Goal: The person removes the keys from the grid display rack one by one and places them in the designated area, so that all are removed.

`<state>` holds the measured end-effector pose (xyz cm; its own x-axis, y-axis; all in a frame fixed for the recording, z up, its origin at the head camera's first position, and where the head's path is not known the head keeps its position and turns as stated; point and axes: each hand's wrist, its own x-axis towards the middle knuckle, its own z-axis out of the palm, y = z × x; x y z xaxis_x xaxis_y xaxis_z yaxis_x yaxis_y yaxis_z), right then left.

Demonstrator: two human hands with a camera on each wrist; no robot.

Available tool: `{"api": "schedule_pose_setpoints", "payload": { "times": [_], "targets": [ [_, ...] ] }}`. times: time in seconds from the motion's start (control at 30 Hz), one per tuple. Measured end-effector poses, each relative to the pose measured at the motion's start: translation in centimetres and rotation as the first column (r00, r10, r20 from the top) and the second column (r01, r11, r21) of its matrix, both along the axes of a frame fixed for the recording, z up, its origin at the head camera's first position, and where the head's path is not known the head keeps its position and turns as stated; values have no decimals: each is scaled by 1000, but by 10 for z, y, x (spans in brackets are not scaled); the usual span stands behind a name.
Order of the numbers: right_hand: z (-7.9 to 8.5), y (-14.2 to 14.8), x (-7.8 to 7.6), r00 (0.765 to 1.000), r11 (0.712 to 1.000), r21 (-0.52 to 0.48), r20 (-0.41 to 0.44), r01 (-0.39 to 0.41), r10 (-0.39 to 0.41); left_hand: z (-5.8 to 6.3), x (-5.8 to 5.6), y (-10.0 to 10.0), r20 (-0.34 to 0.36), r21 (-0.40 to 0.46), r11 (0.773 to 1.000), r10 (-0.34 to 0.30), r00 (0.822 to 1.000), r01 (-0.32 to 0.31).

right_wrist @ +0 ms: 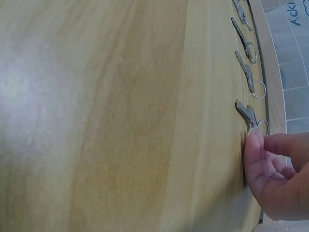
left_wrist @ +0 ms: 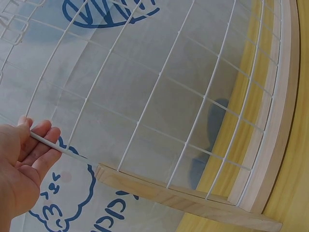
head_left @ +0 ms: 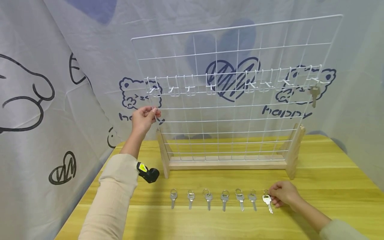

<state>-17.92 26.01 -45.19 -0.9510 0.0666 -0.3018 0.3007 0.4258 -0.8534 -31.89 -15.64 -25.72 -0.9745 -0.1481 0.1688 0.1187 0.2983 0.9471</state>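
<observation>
My left hand [head_left: 144,119] pinches the left edge wire of a white wire grid panel [head_left: 237,106] between thumb and fingers. In the left wrist view that edge rod runs across the fingers. Down on the table, my right hand [head_left: 285,194] pinches the ring end of the rightmost silver key [head_left: 267,200]; its blade points toward me. To its left lies a row of several similar keys [head_left: 224,198], each with a split ring. In the right wrist view the fingertips partly cover the ring end of the nearest key [right_wrist: 246,112].
Several white hooks [head_left: 189,89] hang along one level of the grid, and another key [head_left: 314,95] hangs at its right end. A wooden stand [head_left: 228,165] holds the panel on the yellow wood-grain table [head_left: 144,213]. Behind hangs a printed cloth [head_left: 186,20].
</observation>
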Motion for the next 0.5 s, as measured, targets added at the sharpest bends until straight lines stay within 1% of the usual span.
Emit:
{"api": "schedule_pose_setpoints", "payload": {
  "times": [0.2, 0.5],
  "targets": [
    [0, -1, 0, 1000, 1000, 2, 1, 16, -16, -1, 0, -1, 2, -11, 1000, -1, 1000, 1],
    [-3, 0, -2, 999, 995, 97, -54, 11, -6, 0, 0, 0, 8, -11, 1000, -2, 1000, 2]
  ]
}}
